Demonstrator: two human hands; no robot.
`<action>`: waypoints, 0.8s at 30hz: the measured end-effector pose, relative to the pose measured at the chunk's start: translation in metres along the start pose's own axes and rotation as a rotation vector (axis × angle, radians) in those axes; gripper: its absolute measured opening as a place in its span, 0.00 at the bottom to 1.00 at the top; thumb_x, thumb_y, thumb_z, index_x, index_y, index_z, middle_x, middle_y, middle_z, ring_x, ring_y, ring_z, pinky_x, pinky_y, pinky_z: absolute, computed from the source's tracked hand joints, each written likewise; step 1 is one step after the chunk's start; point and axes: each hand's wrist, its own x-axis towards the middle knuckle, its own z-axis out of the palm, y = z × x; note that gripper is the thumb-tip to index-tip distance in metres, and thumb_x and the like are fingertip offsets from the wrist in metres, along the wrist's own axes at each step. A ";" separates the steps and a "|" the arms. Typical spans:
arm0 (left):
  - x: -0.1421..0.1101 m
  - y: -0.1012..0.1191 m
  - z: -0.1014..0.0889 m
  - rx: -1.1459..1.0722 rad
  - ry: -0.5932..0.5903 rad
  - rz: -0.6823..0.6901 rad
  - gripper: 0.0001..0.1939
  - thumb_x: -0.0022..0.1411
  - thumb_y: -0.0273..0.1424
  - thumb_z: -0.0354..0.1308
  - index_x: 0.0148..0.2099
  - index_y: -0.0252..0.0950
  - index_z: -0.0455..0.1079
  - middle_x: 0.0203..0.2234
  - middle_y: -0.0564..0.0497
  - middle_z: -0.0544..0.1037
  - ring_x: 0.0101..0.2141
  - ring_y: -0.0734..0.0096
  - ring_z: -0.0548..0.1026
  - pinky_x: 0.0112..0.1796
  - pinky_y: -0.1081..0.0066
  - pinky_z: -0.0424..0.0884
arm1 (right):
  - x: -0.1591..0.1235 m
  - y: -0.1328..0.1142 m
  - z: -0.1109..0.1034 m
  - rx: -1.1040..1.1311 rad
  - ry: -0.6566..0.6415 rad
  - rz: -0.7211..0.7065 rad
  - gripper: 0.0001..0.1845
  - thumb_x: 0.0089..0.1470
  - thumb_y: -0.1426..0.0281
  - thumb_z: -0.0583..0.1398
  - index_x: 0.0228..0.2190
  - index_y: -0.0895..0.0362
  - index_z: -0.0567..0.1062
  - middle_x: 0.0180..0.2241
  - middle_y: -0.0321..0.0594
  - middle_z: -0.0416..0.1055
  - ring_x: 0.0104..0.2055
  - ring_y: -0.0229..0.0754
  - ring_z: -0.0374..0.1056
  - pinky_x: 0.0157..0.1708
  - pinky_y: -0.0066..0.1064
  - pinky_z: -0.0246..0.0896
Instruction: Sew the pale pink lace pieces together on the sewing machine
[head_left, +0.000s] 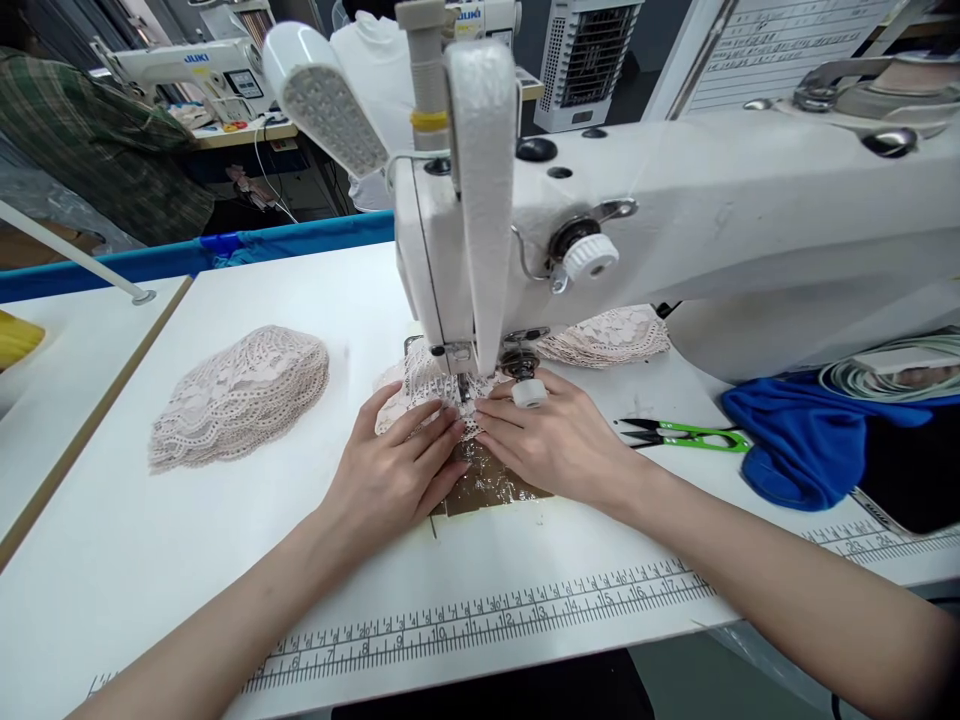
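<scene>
A piece of pale pink lace (426, 388) lies under the needle and presser foot (463, 388) of a white sewing machine (675, 200). My left hand (397, 460) rests on the lace left of the foot, fingers spread and fingertips close to the needle. From the right, my right hand (559, 435) lies on the lace with its fingers stretched out flat, partly behind a white knob (529, 392). Both hands press the lace from above, which leaves part of it covered. Below the fingers shows a shiny brown plate (491, 485).
A stack of lace pieces (240, 395) lies at the left, and another lace stack (607, 335) sits behind the needle. Green-handled thread snips (682, 435), a blue cloth (802, 435) and a dark phone-like object (911, 480) lie right. A person in a checked shirt (90, 140) is beyond the table.
</scene>
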 end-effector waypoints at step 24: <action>0.003 -0.011 0.011 0.033 -0.024 -0.070 0.16 0.68 0.35 0.52 0.53 0.34 0.71 0.47 0.47 0.79 0.49 0.58 0.75 0.58 0.47 0.56 | 0.004 0.007 0.009 -0.101 -0.057 0.056 0.15 0.63 0.70 0.53 0.35 0.58 0.81 0.35 0.41 0.80 0.38 0.44 0.70 0.49 0.39 0.58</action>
